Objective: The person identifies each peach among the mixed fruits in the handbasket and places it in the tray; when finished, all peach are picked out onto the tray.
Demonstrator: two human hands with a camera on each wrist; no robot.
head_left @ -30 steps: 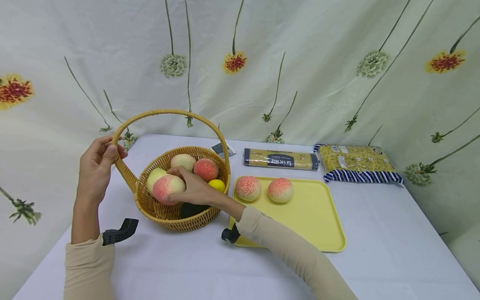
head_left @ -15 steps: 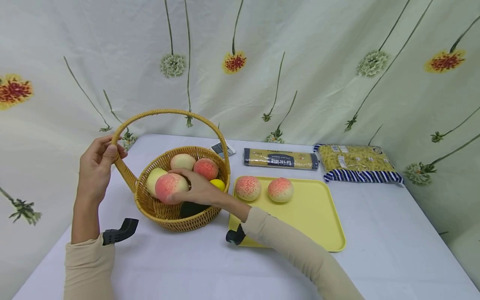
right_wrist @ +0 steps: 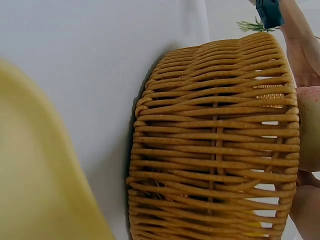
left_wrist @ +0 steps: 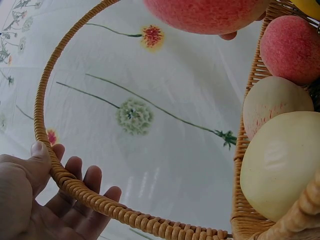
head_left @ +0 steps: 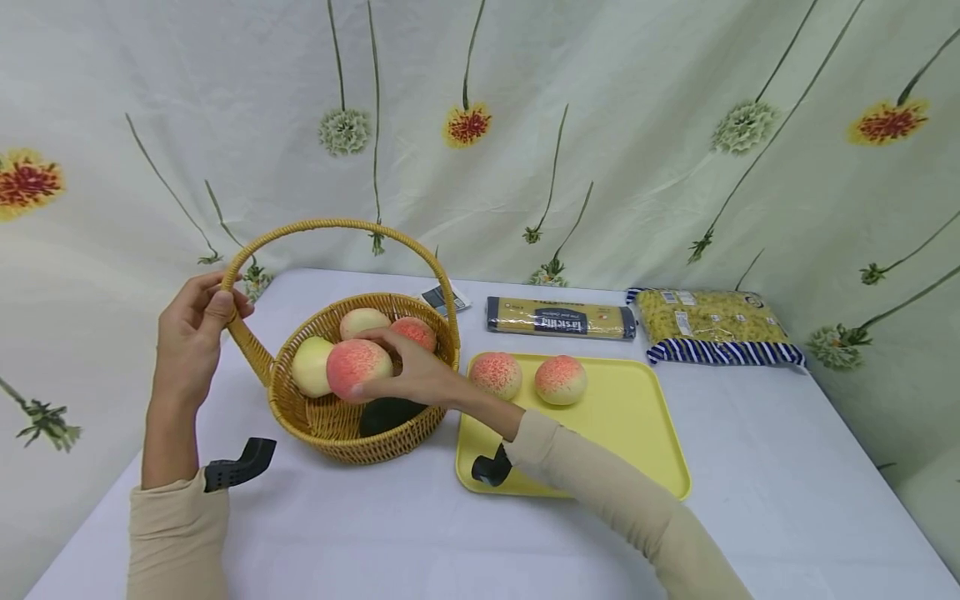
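Note:
My left hand [head_left: 187, 337] grips the left side of the wicker basket's handle [head_left: 250, 340]; in the left wrist view the thumb and fingers [left_wrist: 75, 197] lie around it. Over the basket [head_left: 352, 450], my right hand [head_left: 423, 375] holds a pink and cream peach [head_left: 357, 370] between thumb and fingers. Below and around it in the basket are a pale yellow-green fruit [head_left: 311, 367], a cream peach [head_left: 363, 322], a red peach [head_left: 414, 332] and a dark green item [head_left: 390, 414]. The basket's wall [right_wrist: 215, 140] fills much of the right wrist view.
Right of the basket, a yellow tray [head_left: 600, 442] bears two peaches [head_left: 496, 377]. Behind the tray lie a pasta packet [head_left: 561, 318] and, farther right, a larger pasta bag [head_left: 716, 327]. A small packet [head_left: 444, 297] is behind the basket. A floral curtain [head_left: 637, 225] hangs at the back.
The peach in my right hand has moved right and slightly up, uncovering more of the pale fruit; the yellow fruit is now hidden in the head view. My left hand stays on the handle.

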